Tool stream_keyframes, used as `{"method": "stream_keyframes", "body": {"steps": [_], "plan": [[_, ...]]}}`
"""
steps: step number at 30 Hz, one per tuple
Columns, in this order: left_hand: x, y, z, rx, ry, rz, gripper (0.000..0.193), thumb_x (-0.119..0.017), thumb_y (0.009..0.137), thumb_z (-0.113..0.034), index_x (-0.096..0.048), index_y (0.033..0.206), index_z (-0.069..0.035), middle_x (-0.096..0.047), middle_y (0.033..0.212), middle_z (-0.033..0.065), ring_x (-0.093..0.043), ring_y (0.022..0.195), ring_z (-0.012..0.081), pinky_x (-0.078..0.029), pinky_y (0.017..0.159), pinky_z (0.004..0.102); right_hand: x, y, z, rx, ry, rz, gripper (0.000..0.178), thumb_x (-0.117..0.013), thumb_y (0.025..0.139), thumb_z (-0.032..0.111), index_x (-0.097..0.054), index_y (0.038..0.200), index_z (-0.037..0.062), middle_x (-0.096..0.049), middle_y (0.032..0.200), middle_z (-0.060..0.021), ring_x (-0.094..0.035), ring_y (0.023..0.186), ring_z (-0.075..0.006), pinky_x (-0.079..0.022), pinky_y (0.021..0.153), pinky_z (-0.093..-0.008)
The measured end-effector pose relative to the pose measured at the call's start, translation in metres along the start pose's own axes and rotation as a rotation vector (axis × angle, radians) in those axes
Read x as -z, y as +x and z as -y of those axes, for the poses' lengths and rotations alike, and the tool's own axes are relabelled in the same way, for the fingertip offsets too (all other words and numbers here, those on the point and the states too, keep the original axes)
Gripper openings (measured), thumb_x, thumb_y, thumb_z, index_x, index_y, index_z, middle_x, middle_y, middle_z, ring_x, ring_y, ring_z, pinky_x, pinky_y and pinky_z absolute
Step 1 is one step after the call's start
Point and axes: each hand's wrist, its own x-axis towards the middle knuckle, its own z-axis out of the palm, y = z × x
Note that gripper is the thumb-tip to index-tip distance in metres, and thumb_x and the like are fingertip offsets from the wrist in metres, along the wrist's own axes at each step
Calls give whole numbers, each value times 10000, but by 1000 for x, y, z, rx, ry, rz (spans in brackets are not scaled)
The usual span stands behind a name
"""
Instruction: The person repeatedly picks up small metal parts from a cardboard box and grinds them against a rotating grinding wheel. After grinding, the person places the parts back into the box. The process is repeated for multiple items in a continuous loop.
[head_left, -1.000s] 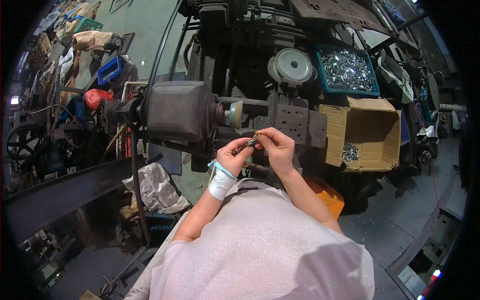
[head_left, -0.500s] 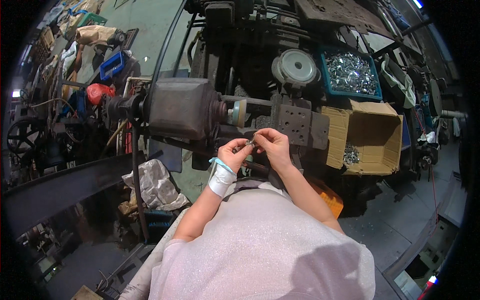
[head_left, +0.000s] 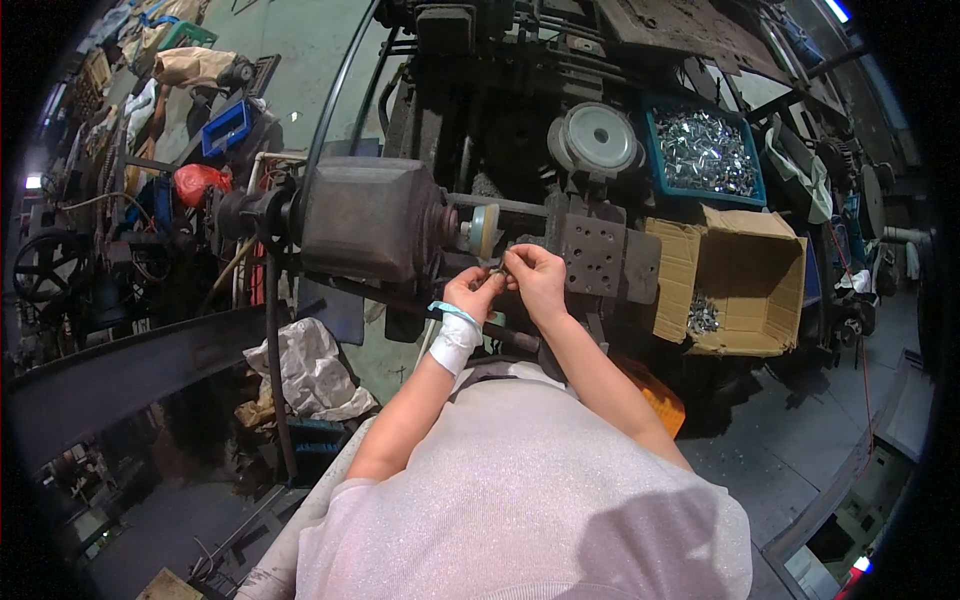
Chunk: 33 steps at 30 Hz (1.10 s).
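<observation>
- Handwheel (head_left: 46, 265): dark, spoked, at the far left.
- Red bag (head_left: 201, 186): among the clutter, below and left of the blue crate.
- Blue crate (head_left: 226, 129): rectangular, tilted.
- Sack (head_left: 312, 372): white, crumpled, just right of a dark upright post (head_left: 275, 370).
- Housing (head_left: 365, 220): large, dark, faceted, with a short shaft at its right end.
- Left hand (head_left: 472, 294): a white wrap (head_left: 456, 340) and a pale blue band (head_left: 458, 313) circle the wrist; thumb and fingers are brought together in a pinch on the part.
- Wheel (head_left: 484, 232): pale-edged, on the housing's shaft, just above the hands.
- Part (head_left: 497, 268): small, held between the two hands in front of the wheel; it is mostly covered by fingertips, so its shape is hard to make out.
- Right hand (head_left: 538, 280): thumb and fingers closed together on the part from the other side, fingertips near those of the left hand.
- Plate (head_left: 592, 255): dark, drilled with holes, right of the hands.
- Disc (head_left: 600, 138): round, grey, a hole at its centre, above the plate.
- Orange crate (head_left: 662, 408): partly hidden by the right forearm.
- Carton (head_left: 673, 280): open, with small metal pieces (head_left: 703, 315) inside at the left.
- Tray (head_left: 712, 199): teal, heaped with shiny metal pieces, above the carton.
</observation>
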Motion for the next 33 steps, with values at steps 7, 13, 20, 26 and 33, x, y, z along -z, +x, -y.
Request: {"method": "stream_keyframes", "body": {"steps": [7, 13, 20, 26, 33], "plan": [[1, 12, 9, 74, -107, 38, 206, -622, 773, -214, -584, 853, -28, -606, 708, 37, -526, 515, 79, -413, 378, 217, -3, 8, 3, 3, -46, 2, 86, -578, 782, 76, -596, 793, -7, -559, 646, -1, -487, 517, -39, -402, 447, -163], [-1, 11, 6, 79, -190, 4, 199, -644, 751, -218, -584, 825, -43, -591, 670, 24, -521, 497, 86, -405, 382, 219, -6, 10, 3, 2, -50, 0, 82, -584, 767, 72, -606, 781, -7, -566, 650, -5, -486, 511, -42, -408, 447, -171], [2, 10, 3, 65, -119, -18, 179, -626, 764, -173, -573, 845, -23, -591, 702, 33, -542, 544, 99, -441, 432, 225, -10, 11, -3, 1, -37, -42, 87, -583, 764, 72, -609, 789, -7, -570, 654, -12, -495, 513, -52, -416, 447, -181], [2, 3, -5, 95, -131, 18, 189, -597, 793, -186, -577, 880, -20, -564, 671, 24, -502, 514, 88, -427, 428, 230, -3, 11, -3, -38, 100, 23, 98, -587, 765, 83, -597, 789, -11, -563, 639, -17, -502, 516, -68, -430, 450, -215], [22, -23, -8, 168, -562, 470, 394, -535, 834, -267, -436, 1150, -54, -528, 678, 25, -478, 493, 96, -413, 409, 226, 26, -11, 29, -350, 613, 307, 137, -610, 747, 156, -575, 793, 33, -508, 609, -6, -479, 511, -87, -411, 447, -219]]}}
